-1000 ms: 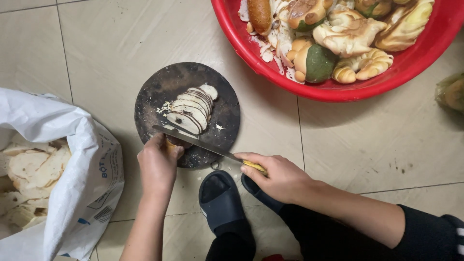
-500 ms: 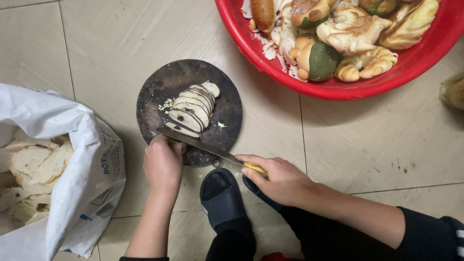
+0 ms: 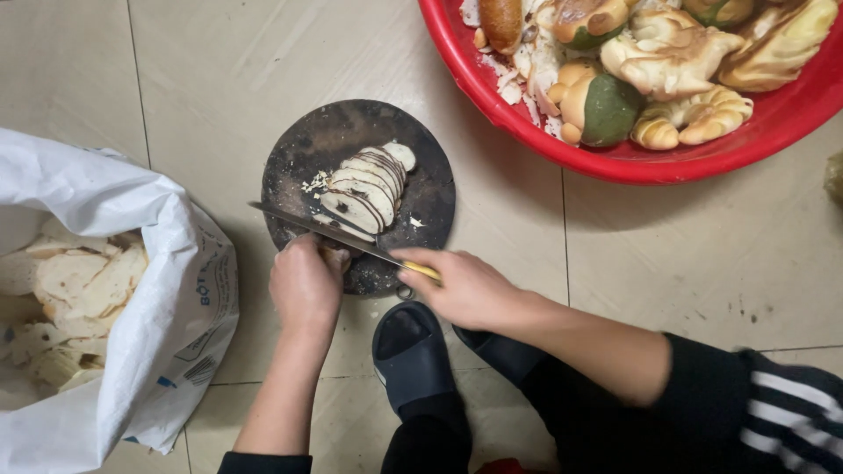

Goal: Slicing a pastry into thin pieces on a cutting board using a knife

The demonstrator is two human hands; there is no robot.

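Note:
A round dark cutting board (image 3: 421,197) lies on the tiled floor. On it a row of white bread slices with dark streaks (image 3: 367,188) leans together. My right hand (image 3: 465,285) is shut on a long knife (image 3: 320,229) with a yellow handle, its blade lying across the board's near side. My left hand (image 3: 306,285) is closed on the uncut end of the bread (image 3: 335,255), right behind the blade.
A big red basin (image 3: 562,132) of assorted buns and rolls stands at the upper right. An open white sack (image 3: 162,298) with several bread slices inside sits at the left. A black slipper (image 3: 408,355) on a foot is just below the board.
The knife blade has stayed across the bread's near end while both hands shifted slightly; the sliced row looks the same.

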